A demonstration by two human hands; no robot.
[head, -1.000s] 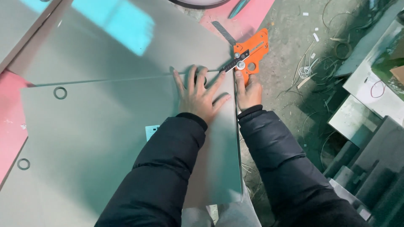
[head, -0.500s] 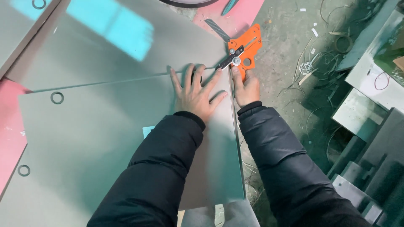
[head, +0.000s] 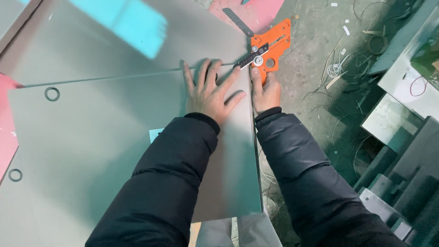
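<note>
A large grey metal sheet (head: 91, 137) with round holes near its left side lies flat below me. My left hand (head: 210, 93) presses flat on it near its far right corner, fingers spread. My right hand (head: 265, 91) grips the lower handle of an orange cutting tool (head: 272, 48) at the sheet's right edge. The tool's black jaw with a silver bolt sits at the sheet's corner. Both arms wear black padded sleeves.
Another grey sheet (head: 91, 41) lies beyond, with a cyan reflection on it. Pink sheeting (head: 260, 11) shows at the top and far left. A dark metal strip (head: 238, 20) lies by the tool. Wire scraps (head: 338, 68) litter the concrete floor; grey metal offcuts (head: 398, 123) pile at right.
The view has shifted slightly; both hands and the orange tool stay at the sheet's far right corner, with the left hand's fingers spreading a little wider.
</note>
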